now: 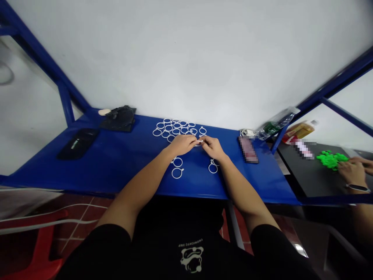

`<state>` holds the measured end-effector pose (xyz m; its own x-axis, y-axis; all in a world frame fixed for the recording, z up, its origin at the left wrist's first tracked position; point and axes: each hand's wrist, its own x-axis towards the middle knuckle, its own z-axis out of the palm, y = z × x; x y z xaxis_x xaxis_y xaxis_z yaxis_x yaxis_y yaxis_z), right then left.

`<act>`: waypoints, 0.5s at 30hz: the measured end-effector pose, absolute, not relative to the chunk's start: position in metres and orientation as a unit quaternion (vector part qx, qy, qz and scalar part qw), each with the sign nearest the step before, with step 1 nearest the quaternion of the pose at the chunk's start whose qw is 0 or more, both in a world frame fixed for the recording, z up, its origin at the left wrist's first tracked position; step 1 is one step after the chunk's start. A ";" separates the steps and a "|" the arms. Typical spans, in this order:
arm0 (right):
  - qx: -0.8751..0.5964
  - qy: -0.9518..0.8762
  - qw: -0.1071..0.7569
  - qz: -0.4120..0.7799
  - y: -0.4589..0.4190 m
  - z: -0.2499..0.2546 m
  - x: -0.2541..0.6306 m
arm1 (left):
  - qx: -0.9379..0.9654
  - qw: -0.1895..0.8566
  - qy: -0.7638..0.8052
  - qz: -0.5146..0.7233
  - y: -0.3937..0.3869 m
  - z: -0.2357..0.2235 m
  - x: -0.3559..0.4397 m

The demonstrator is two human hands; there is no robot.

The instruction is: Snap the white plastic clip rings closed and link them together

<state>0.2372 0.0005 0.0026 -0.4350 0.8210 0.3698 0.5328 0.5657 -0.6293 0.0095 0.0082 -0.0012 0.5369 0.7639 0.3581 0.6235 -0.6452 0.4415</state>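
Note:
Over the middle of the blue table (131,155), my left hand (184,144) and my right hand (211,145) meet, fingers pinched together on a white ring (199,141). Most of that ring is hidden by the fingers. Behind my hands lies a cluster of white rings (168,128), each with a small tab. Two loose rings (176,173) rest in front of my left forearm, one partly behind it. Beside my right wrist are more white rings (213,168), partly covered by the arm.
At the left lie a black pouch (78,144) and a crumpled black bag (119,118). A phone (248,149), a white cable (247,133) and a plastic bottle (278,123) sit at the right. Another person's hands (352,171) touch green pieces (331,160) on a dark table.

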 end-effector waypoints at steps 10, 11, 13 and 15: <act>-0.444 -0.824 0.305 0.172 0.006 0.008 0.251 | 0.871 0.147 0.399 0.246 0.009 0.007 0.004; -0.453 -0.826 0.294 0.161 0.007 0.009 0.255 | 0.861 0.151 0.418 0.249 0.011 0.010 -0.002; -0.467 -0.830 0.263 0.153 0.010 0.010 0.261 | 0.836 0.167 0.465 0.239 0.016 0.015 -0.019; -0.471 -0.836 0.227 0.166 0.014 0.009 0.266 | 0.826 0.190 0.488 0.207 0.020 0.017 -0.038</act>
<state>0.2664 0.0143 0.0091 -0.4530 0.8632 0.2228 0.7130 0.5008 -0.4907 -0.0385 0.0203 0.0166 0.4378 0.8854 0.1563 0.7280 -0.4511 0.5162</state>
